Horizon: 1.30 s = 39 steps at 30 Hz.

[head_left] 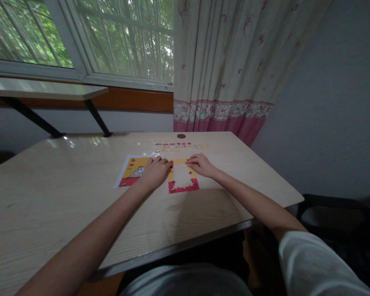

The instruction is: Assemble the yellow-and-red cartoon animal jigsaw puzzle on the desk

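A jigsaw puzzle border [184,189], yellow above and red below, lies flat on the table, its middle showing bare wood. At its upper left side, my left hand [157,169] has its fingers closed on the edge. My right hand [202,165] is bent round the upper right corner, fingertips and thumb drawn together on the border. Whether either hand has a loose piece between the fingers is too small to make out. Partly under my left hand is a printed picture sheet [131,169] with a white cartoon animal on yellow and red.
Several loose puzzle pieces [179,145] lie in rows beyond the border. The pale wooden table [80,213] has a round cable hole cover [181,136] at the back. A raised shelf [46,88] stands at the left; a curtain [222,74] hangs behind. A dark chair [333,201] is at the right.
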### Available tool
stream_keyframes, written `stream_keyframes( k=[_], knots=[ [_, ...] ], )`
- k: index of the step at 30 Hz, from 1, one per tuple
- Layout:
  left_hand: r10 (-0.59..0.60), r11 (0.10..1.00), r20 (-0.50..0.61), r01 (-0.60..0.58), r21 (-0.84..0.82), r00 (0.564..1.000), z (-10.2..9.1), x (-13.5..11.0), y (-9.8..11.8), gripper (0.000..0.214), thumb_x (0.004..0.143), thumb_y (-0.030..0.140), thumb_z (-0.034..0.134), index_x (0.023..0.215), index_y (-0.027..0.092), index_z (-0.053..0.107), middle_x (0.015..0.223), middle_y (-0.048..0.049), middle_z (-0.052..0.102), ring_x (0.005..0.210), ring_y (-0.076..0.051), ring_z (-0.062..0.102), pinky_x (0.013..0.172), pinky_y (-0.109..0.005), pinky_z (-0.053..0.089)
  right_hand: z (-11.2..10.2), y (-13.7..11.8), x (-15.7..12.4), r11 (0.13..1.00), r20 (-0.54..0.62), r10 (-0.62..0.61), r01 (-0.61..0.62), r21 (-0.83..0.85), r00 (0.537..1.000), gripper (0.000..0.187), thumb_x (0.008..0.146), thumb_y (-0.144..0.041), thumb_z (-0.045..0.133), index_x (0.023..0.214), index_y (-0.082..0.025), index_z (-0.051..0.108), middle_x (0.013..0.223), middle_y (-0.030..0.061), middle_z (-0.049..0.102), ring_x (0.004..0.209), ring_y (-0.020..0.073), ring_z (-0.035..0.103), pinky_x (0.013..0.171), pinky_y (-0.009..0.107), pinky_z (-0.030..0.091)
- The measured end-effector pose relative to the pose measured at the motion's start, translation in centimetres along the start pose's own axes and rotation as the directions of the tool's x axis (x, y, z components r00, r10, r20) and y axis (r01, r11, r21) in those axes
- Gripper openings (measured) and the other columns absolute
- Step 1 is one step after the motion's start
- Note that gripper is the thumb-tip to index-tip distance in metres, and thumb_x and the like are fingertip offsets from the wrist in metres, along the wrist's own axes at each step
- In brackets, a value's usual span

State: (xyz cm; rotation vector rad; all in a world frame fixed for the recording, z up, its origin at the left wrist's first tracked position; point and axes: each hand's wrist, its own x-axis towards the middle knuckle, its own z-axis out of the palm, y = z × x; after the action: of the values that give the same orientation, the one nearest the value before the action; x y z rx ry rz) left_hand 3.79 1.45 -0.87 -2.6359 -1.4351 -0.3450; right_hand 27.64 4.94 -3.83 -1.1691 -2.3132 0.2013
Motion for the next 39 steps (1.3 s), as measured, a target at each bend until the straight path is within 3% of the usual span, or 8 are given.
stream_keyframes(
  k=[12, 21, 39],
  knots=[
    [0.040, 0.999, -0.005, -0.040, -0.022, 0.999, 0.4, -0.4, -1.1, 0.035, 0.087, 0.019, 0.039, 0.113, 0.023, 0.062, 0.112, -0.0085, 0.065, 0.099, -0.028, 0.050, 0.084, -0.041, 0.034, 0.0, 0.1, -0.1, 0.999, 0.012, -0.034, 0.034, 0.001, 0.999, 0.020, 0.087, -0.028, 0.056, 0.102, -0.022, 0.068, 0.105, 0.0054, 0.065, 0.098, 0.0185, 0.053, 0.087, 0.035, 0.035],
    [0.113, 0.993, 0.038, -0.112, -0.029, 0.993, -1.2, -0.8, -1.6, 0.032, 0.087, 0.020, 0.042, 0.105, 0.024, 0.067, 0.099, -0.0055, 0.069, 0.094, -0.024, 0.052, 0.083, -0.037, 0.036, -0.1, 0.0, -0.1, 1.000, 0.024, -0.021, 0.021, -0.011, 1.000, 0.020, 0.087, -0.027, 0.056, 0.102, -0.023, 0.068, 0.105, 0.0057, 0.065, 0.097, 0.0180, 0.053, 0.085, 0.033, 0.034],
    [0.117, 0.992, 0.026, -0.116, -0.043, 0.993, -0.6, -0.7, -1.6, 0.032, 0.087, 0.016, 0.043, 0.106, 0.020, 0.068, 0.098, -0.0073, 0.068, 0.092, -0.023, 0.053, 0.082, -0.035, 0.039, -0.1, 0.3, 0.1, 1.000, 0.048, -0.003, 0.001, 0.028, 0.999, 0.018, 0.086, -0.026, 0.058, 0.100, -0.022, 0.068, 0.105, 0.0048, 0.066, 0.097, 0.0184, 0.054, 0.087, 0.034, 0.033]
  ],
)
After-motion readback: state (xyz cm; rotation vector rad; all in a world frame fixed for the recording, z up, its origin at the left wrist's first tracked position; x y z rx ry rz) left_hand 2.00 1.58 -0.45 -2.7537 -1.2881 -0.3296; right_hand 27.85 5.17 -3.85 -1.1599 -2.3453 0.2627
